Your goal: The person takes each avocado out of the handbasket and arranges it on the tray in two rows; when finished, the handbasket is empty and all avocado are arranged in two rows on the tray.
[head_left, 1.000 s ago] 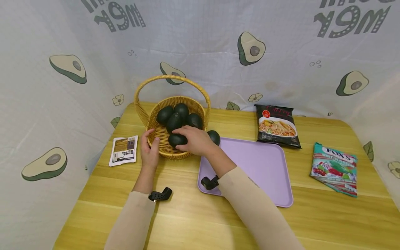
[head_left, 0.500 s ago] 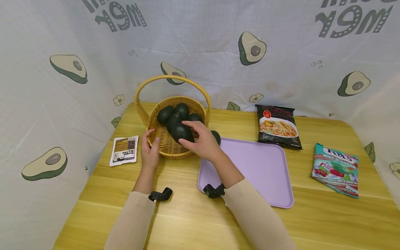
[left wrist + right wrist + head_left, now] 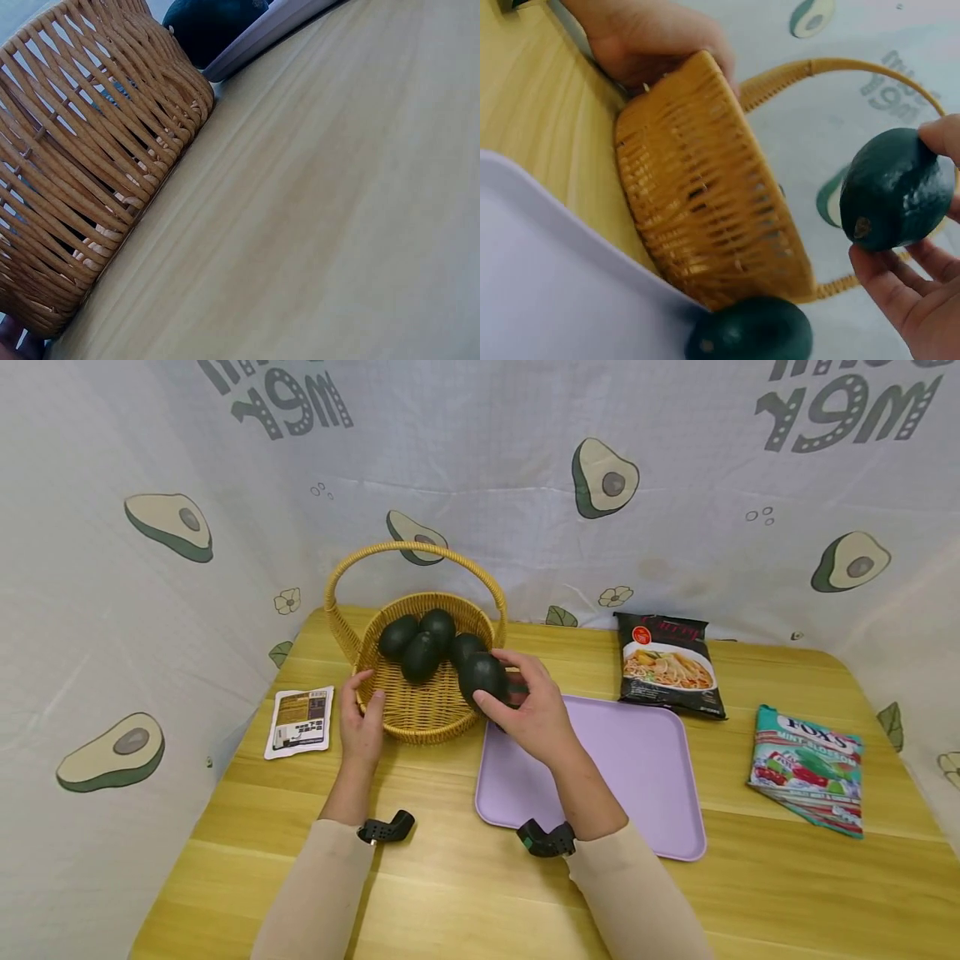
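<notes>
My right hand (image 3: 536,706) grips a dark green avocado (image 3: 482,678) between thumb and fingers, above the basket's right rim. In the right wrist view the held avocado (image 3: 892,191) hangs clear of the wicker basket (image 3: 705,187). My left hand (image 3: 362,722) holds the near-left rim of the basket (image 3: 420,734); some of its fingers are hidden. Several avocados (image 3: 421,657) lie inside, towards the back. Another avocado (image 3: 754,334) sits at the corner of the lilac tray (image 3: 630,760), mostly hidden by my right hand in the head view.
A white packet (image 3: 300,722) lies left of the basket. Behind the tray is a black noodle packet (image 3: 667,667), and a teal candy bag (image 3: 807,768) lies further right. The basket's tall handle (image 3: 416,545) arches over it. A printed curtain (image 3: 495,468) hangs behind the table.
My right hand has lifted an avocado from the front of the basket and carried it right, over the rim. My left hand has stayed at the basket.
</notes>
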`<state>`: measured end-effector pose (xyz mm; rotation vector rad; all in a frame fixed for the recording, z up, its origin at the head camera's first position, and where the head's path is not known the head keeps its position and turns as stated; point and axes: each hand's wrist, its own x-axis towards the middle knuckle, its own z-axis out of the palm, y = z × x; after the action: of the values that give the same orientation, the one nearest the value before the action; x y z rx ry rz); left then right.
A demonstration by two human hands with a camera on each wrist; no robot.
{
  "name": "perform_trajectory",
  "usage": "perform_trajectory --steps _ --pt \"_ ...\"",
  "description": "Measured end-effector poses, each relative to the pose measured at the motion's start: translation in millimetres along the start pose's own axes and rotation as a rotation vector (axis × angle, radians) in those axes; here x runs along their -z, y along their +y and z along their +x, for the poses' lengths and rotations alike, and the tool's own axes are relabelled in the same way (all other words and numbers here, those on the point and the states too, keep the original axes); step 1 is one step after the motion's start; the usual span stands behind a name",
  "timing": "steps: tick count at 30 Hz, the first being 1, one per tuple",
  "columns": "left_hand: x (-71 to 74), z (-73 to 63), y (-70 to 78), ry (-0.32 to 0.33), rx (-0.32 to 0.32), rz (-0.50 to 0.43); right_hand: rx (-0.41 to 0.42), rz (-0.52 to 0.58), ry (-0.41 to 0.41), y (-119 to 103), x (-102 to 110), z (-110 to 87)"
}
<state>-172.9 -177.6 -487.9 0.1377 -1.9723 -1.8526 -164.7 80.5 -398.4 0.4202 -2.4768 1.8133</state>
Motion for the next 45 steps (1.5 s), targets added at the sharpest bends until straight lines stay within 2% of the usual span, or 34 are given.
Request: perform_trajectory --steps 5,11,28,38,45 --pt "0.1 0.2 -1.2 0.005 -0.003 0.003 -0.086 0.0 0.066 7 16 -7.9" --pt "0.1 0.2 -2.1 -0.001 -0.003 0.021 -0.195 -0.02 0.163 25 36 -20.8" --pt "-0.1 0.1 0.3 -0.002 -0.016 0.001 -0.383 -0.224 0.196 58 81 -26.8" --pt "1.4 -1.9 -0.2 -0.011 0.014 0.029 -0.422 -0.382 0.144 68 89 -29.6" --pt "0.8 -0.6 -1.0 -0.015 0.005 0.023 -0.413 -0.4 0.176 74 90 -28.1"
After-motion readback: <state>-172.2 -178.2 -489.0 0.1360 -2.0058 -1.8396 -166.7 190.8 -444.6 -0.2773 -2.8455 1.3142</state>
